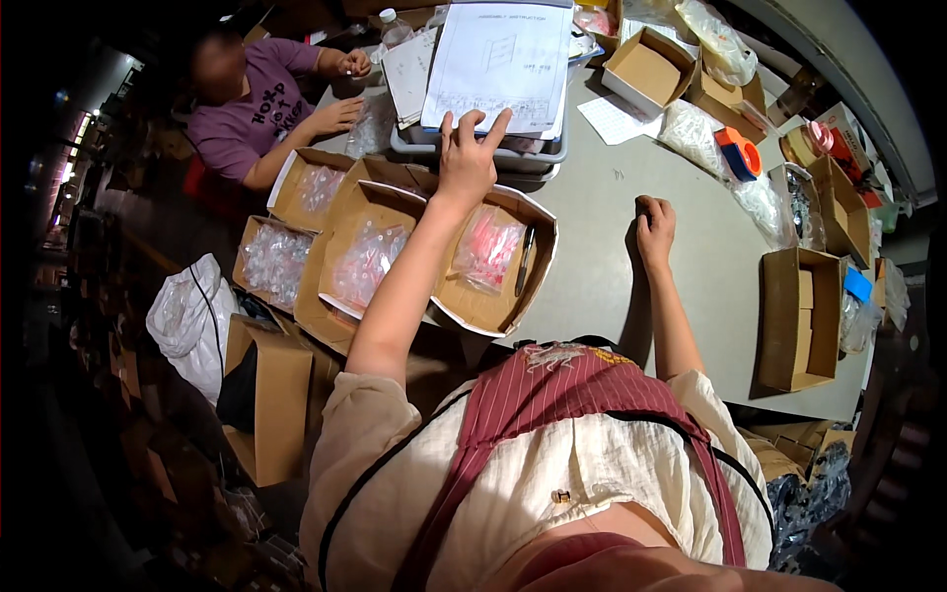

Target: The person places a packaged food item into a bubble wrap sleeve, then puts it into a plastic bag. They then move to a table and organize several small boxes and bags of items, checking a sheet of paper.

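Observation:
My left hand reaches forward with its fingers spread over the lower edge of a printed sheet that bears a line drawing. The sheet lies on a stack of papers on top of a grey plastic bin. My right hand rests on the table with its fingers curled in; whatever they may hold is hidden. A few tiny pieces lie on the table between my hands. Below my left hand, an open cardboard box holds a bag of pink and clear parts and a black pen.
Cardboard boxes with clear plastic bags line the table's left side. Across from them sits a person in a purple shirt. On the right are a blue and orange tape dispenser, plastic bags and an open carton.

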The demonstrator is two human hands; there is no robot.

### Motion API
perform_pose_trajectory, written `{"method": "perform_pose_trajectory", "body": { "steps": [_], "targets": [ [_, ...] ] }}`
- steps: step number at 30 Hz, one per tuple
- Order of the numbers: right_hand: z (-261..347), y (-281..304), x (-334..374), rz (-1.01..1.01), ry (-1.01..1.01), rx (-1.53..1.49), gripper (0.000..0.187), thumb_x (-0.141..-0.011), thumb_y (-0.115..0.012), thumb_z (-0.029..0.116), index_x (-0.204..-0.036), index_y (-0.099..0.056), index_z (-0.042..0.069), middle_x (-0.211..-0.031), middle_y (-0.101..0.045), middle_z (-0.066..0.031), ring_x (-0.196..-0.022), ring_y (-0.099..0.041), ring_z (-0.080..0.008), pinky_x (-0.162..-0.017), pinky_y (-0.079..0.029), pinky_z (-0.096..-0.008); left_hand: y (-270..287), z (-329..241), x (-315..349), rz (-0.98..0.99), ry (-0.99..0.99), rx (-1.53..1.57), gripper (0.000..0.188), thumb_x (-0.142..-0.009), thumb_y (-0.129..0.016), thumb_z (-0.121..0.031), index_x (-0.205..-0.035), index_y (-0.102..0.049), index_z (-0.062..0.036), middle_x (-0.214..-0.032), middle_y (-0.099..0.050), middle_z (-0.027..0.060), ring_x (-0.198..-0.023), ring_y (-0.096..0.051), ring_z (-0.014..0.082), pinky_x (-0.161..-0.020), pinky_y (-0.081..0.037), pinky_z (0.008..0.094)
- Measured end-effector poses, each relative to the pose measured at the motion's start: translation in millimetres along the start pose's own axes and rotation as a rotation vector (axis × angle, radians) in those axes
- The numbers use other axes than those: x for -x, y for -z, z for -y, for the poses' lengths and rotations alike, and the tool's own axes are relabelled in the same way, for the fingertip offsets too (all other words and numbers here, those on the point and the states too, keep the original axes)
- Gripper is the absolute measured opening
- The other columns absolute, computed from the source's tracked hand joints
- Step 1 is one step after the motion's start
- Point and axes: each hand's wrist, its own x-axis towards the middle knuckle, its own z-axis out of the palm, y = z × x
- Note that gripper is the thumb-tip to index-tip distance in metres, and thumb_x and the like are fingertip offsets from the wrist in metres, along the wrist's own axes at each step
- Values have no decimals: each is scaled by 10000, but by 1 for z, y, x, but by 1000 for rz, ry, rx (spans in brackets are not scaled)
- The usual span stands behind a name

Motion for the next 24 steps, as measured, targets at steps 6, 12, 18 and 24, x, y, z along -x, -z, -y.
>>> {"method": "perform_pose_trajectory", "body": {
  "steps": [6, 12, 18, 24],
  "targets": [
    [-2, 0, -2, 25, -23, -5, 316, -782, -557, -20, -1052, -696, 67, -1019, -639, -115, -984, -590, -318, -909, -485, -409, 7, -2, 3, 17, 21, 82, 718, -782, -575, 75, -1432, -551, -229, -1251, -455, 154, -1026, -586, 306, -1173, -247, 599],
    [-3, 1, 1, 33, -10, 25, 303, -799, -566, -6, -1060, -701, 70, -1042, -631, -115, -1002, -586, -315, -930, -476, -411, 20, -3, -6, 16, 44, 125, 664, -812, -541, 53, -1409, -575, -236, -1262, -475, 153, -949, -619, 284, -1170, -232, 613],
    [-3, -1, 3, 28, -15, -1, 300, -792, -560, -12, -1047, -699, 62, -1021, -633, -119, -994, -590, -312, -910, -483, -411, 19, 0, -11, -196, 75, 213, 242, -854, -636, 6, -1034, -732, -125, -973, -647, 29, -848, -653, 221, -1068, -374, 520],
    [-2, -1, -1, 9, -4, -19, 306, -781, -548, -24, -1038, -694, 53, -990, -636, -120, -957, -598, -313, -883, -489, -411, 20, -12, -7, -218, 116, 188, 246, -867, -655, -20, -1085, -724, -110, -1078, -662, 40, -941, -618, 239, -924, -418, 387]
  ]
}}
